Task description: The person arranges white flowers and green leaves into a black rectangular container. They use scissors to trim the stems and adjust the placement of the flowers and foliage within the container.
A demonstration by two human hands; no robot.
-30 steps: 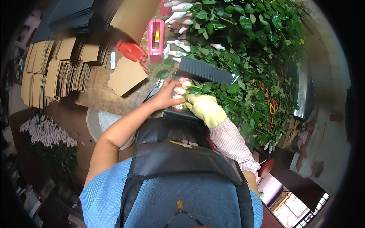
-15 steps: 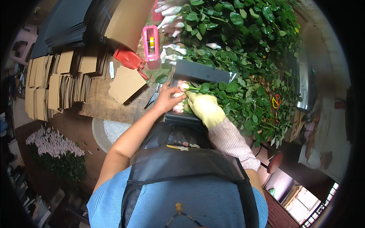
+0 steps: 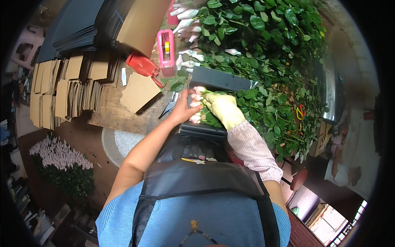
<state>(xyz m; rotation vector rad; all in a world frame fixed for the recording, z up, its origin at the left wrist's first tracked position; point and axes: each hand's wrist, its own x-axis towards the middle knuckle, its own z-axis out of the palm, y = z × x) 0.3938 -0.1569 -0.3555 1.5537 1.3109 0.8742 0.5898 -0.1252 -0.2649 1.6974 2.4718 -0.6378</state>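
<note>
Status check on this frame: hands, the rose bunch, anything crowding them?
Left hand bare, on the pink rose buds. Right hand gloved, gripping the bunch's leafy stems. Scissors lie beside the left hand.

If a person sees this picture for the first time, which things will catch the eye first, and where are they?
At the centre, the bare left hand and the yellow-gloved right hand hold a row of pale pink rosebuds against a dark ribbed sheet. To the right spreads a big heap of green leafy rose stems. On the left of the wooden table stand rows of brown cardboard pieces, beside a pink tape dispenser.
</note>
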